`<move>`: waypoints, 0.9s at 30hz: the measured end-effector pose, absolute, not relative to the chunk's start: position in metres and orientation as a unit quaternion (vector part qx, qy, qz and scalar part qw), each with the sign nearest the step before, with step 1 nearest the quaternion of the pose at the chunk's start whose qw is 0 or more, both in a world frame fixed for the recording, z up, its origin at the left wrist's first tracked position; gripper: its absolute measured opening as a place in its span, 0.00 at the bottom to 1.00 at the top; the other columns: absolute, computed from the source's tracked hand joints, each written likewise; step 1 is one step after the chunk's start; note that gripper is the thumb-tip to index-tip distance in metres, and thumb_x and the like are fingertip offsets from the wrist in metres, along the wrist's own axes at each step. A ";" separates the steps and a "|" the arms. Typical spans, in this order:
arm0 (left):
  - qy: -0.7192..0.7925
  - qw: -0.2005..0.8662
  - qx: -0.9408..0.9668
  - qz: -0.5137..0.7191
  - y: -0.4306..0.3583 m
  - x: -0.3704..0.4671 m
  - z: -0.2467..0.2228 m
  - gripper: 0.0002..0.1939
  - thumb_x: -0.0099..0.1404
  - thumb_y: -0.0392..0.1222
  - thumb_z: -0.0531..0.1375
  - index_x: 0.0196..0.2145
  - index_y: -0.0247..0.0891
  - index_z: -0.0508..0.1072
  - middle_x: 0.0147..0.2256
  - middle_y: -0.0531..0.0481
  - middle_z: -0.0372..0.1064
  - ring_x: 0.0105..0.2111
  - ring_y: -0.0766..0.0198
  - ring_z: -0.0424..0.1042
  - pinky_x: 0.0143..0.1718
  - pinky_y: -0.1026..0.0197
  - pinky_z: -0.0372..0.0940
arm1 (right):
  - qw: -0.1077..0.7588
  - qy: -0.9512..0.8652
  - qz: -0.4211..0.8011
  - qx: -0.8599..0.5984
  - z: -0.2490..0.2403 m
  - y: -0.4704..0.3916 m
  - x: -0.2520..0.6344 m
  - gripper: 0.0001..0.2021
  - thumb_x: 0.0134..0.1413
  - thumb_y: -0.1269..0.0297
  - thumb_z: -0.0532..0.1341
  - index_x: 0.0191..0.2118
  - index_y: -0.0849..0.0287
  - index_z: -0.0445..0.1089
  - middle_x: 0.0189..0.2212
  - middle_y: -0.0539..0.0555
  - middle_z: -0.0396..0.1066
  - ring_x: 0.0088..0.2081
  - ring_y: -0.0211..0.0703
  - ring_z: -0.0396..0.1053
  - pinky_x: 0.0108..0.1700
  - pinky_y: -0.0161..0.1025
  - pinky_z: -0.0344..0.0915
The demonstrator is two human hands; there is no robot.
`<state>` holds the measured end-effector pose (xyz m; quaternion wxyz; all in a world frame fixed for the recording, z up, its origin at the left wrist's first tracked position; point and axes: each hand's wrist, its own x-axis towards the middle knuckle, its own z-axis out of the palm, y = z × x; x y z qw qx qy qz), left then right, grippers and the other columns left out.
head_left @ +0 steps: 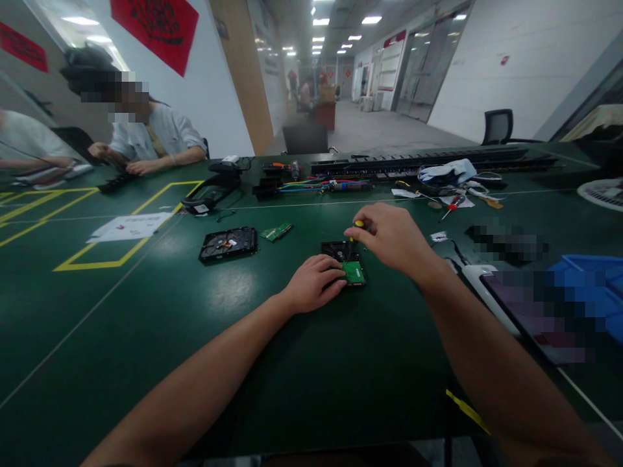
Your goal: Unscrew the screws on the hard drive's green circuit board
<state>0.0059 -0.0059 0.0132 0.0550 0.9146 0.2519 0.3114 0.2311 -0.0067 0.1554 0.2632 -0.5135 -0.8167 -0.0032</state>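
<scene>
A black hard drive with a green circuit board (354,274) lies on the green table in front of me. My left hand (317,282) rests on its left side, palm down, fingers spread over the board's edge. My right hand (387,235) pinches a small screwdriver with a yellow handle (359,224), held upright with its shaft pointing down at the drive; the tip is too small to make out. Another black hard drive (228,244) lies to the left, and a loose green circuit board (276,232) sits between the two drives.
Tools, wires and long black rails (418,163) lie along the far edge. A red screwdriver (453,206) is at the back right. At right are a tablet-like device (516,311) and a blue bin (584,285). A person (156,136) sits at the far left.
</scene>
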 end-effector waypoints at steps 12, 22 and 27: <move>0.252 0.054 0.915 0.310 -0.007 0.006 0.014 0.14 0.78 0.48 0.58 0.52 0.40 0.80 0.52 0.42 0.77 0.55 0.52 0.74 0.58 0.44 0.69 | 0.276 -0.835 0.071 -0.471 0.153 -0.009 0.227 0.16 0.64 0.75 0.57 0.53 0.59 0.75 0.41 0.56 0.82 0.40 0.48 0.78 0.46 0.42 0.67; 0.252 0.054 0.914 0.313 -0.007 0.007 0.015 0.14 0.78 0.48 0.58 0.51 0.40 0.80 0.51 0.42 0.77 0.54 0.52 0.75 0.57 0.45 0.69 | 0.250 -0.824 -0.011 -0.509 0.159 -0.006 0.232 0.06 0.66 0.64 0.64 0.44 0.59 0.77 0.43 0.59 0.81 0.43 0.52 0.76 0.48 0.46 0.65; 0.249 0.050 0.915 0.313 -0.006 0.006 0.014 0.14 0.78 0.47 0.58 0.51 0.40 0.80 0.51 0.41 0.77 0.55 0.51 0.74 0.58 0.44 0.69 | 0.263 -0.814 -0.006 -0.518 0.156 -0.007 0.232 0.12 0.63 0.53 0.69 0.37 0.57 0.75 0.34 0.54 0.78 0.34 0.46 0.72 0.39 0.42 0.61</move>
